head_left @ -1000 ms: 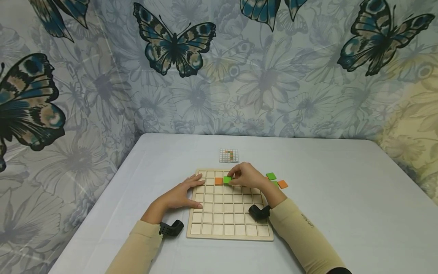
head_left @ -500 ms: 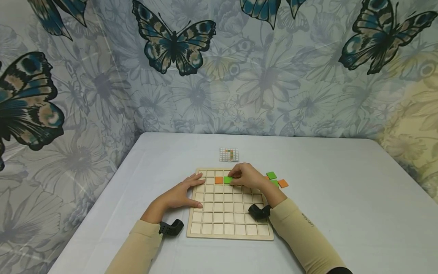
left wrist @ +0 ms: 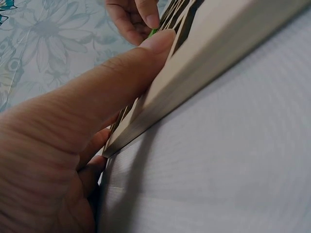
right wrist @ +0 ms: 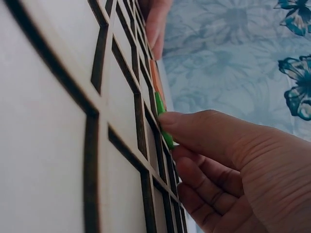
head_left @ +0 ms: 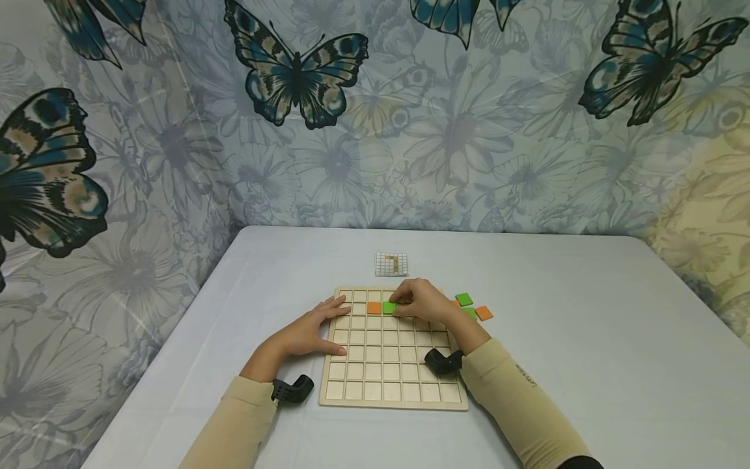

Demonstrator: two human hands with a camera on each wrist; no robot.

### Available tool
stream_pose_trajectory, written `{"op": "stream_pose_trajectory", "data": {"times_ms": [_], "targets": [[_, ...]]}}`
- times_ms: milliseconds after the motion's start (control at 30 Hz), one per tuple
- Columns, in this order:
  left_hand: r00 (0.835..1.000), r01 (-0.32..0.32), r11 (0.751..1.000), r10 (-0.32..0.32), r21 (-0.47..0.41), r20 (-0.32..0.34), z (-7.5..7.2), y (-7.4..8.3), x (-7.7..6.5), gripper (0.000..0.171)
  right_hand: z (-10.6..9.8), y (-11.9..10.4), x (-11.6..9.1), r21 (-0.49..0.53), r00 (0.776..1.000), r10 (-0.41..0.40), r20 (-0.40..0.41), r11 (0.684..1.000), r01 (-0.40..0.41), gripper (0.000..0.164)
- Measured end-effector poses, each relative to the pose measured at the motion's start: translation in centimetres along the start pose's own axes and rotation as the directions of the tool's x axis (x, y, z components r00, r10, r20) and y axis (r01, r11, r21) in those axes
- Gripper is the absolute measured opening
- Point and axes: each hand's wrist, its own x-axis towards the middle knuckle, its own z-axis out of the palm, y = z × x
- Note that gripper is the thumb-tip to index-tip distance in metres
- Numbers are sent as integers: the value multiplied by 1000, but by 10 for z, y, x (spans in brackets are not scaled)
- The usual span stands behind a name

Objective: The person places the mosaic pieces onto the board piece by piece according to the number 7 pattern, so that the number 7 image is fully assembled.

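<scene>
A light wooden grid board lies on the table. My left hand rests at its left edge, fingers extended and spread; in the left wrist view the thumb presses on top of the frame. Near the far rim, my right hand pinches a green square tile between thumb and fingers. In the right wrist view this green tile sits at the grid, slightly raised along its edge. Directly left of it, an orange tile lies in a cell of the same row.
Several loose tiles lie right of the board, among them a green tile and an orange tile, some partly hidden behind my right wrist. Beyond the board is a small pattern card with a coloured grid. A butterfly-print curtain hangs behind the table.
The green tile lies slightly flatter and better lined up beside the orange tile than a second ago. Both hands stay in place.
</scene>
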Motion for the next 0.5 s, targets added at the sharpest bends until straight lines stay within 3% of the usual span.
{"op": "stream_pose_trajectory", "data": {"times_ms": [500], "targets": [[1000, 2, 1000, -2, -4, -1, -1, 1, -1, 85, -24, 1, -20, -65, 1000, -12, 4, 998, 12, 25]]}}
